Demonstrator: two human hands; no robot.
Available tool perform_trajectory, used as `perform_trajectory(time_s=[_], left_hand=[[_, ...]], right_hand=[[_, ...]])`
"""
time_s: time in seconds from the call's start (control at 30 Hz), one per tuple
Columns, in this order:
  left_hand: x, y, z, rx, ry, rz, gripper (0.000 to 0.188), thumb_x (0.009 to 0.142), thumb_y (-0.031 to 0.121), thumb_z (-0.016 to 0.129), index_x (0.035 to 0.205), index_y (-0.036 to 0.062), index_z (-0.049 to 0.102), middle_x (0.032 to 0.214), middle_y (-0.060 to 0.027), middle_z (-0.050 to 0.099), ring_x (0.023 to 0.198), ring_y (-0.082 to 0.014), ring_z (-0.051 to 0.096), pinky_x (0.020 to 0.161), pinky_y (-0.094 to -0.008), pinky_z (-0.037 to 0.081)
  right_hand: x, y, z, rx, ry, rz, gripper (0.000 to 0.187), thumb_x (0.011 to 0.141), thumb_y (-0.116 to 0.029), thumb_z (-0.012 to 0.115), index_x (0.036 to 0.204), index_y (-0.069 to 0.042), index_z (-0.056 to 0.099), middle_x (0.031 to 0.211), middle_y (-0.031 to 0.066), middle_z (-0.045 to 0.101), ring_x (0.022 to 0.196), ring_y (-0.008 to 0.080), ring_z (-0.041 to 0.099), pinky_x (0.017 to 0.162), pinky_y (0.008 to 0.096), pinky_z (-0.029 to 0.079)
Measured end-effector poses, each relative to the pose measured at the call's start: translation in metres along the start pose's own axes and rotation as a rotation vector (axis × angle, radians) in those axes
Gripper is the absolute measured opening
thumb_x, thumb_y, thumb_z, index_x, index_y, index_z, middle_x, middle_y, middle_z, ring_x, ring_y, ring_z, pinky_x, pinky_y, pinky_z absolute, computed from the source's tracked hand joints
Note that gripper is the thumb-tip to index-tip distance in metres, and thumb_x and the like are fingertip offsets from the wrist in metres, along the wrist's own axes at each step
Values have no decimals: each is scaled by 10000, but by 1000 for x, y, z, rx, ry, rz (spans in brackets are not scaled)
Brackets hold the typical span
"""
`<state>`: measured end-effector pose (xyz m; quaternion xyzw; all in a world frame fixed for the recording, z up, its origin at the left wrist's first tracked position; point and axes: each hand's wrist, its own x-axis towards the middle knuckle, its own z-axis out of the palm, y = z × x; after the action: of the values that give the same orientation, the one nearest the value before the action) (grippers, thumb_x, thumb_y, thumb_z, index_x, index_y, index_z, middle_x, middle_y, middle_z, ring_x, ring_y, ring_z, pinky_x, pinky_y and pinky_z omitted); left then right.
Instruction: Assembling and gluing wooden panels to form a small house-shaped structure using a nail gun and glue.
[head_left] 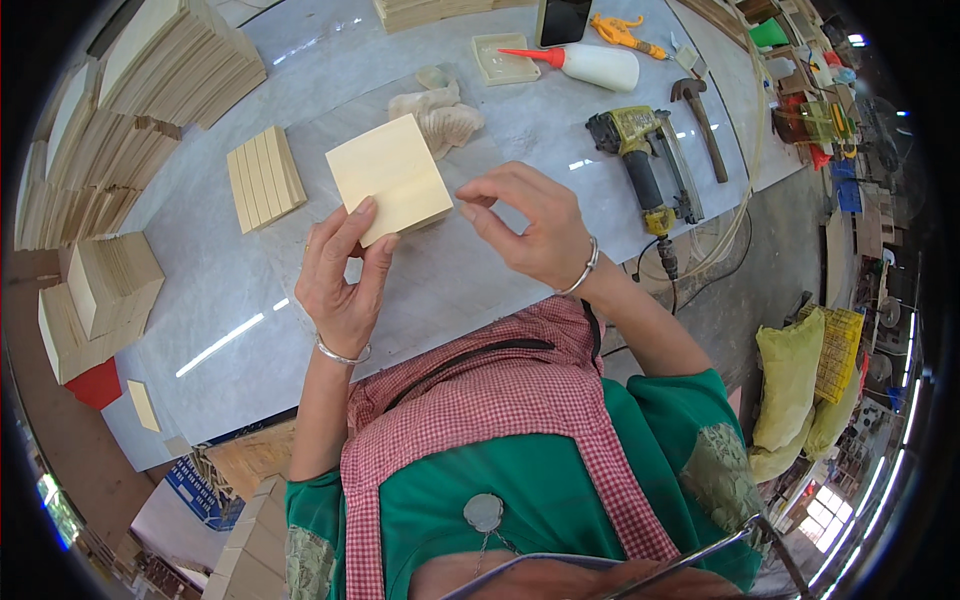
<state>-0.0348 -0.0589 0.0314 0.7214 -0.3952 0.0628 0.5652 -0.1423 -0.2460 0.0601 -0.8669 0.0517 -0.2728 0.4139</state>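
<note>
My left hand [345, 275] grips the near edge of a small, square pale wooden box [385, 170], thumb in front and fingers on its top face. The box is tilted above the table, and its inside is hidden. Just right of it, apart from the wood, is my right hand [530, 225], thumb and fingertips drawn together in a pinch. Whether something tiny sits between them is too small to make out. Behind the box lies a crumpled whitish cloth [438, 115]. Left of it rests a stack of thin wooden strips [265, 178].
Tall stacks of wooden boards [175, 65] line the table's left side. On the right lie a yellow-black nail gun [645, 165] with a hose, a hammer [703, 125], a white glue bottle [600, 67] with a red nozzle, a shallow tray [505, 62] and an orange air blow gun [628, 33].
</note>
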Motion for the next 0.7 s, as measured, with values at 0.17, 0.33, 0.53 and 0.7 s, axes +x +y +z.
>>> perform_trajectory(time_s=[0.17, 0.33, 0.53, 0.7], left_hand=[[-2, -2, 1, -16, 6, 0, 321, 780, 57, 740, 1085, 11, 648, 1009, -148, 635, 756, -159, 598, 563, -238, 521], [-2, -4, 1, -1, 2, 27, 331, 784, 49, 734, 1100, 12, 641, 1002, -147, 631, 769, -163, 602, 562, -239, 525], [2, -1, 1, 45, -6, 82, 350, 781, 23, 725, 1119, 24, 636, 1004, -146, 621, 782, -163, 598, 549, -242, 527], [1, -2, 3, 54, 6, 95, 358, 778, 16, 724, 1124, 32, 636, 1006, -147, 618, 788, -165, 597, 544, -242, 525]], right_hand=[[-1, -3, 9, -181, 85, -190, 169, 718, -67, 714, 858, -61, 620, 768, 61, 597, 672, 218, 599, 593, 313, 486], [-1, -5, 9, -278, 118, -279, 178, 709, -56, 711, 857, -53, 613, 786, 61, 587, 669, 215, 598, 583, 311, 487], [-3, -6, 11, -355, 143, -321, 185, 708, -42, 706, 869, -38, 613, 791, 65, 591, 666, 217, 604, 572, 309, 492], [-6, -6, 11, -306, 142, -264, 182, 708, -30, 698, 868, -37, 612, 793, 64, 602, 668, 218, 610, 572, 314, 495]])
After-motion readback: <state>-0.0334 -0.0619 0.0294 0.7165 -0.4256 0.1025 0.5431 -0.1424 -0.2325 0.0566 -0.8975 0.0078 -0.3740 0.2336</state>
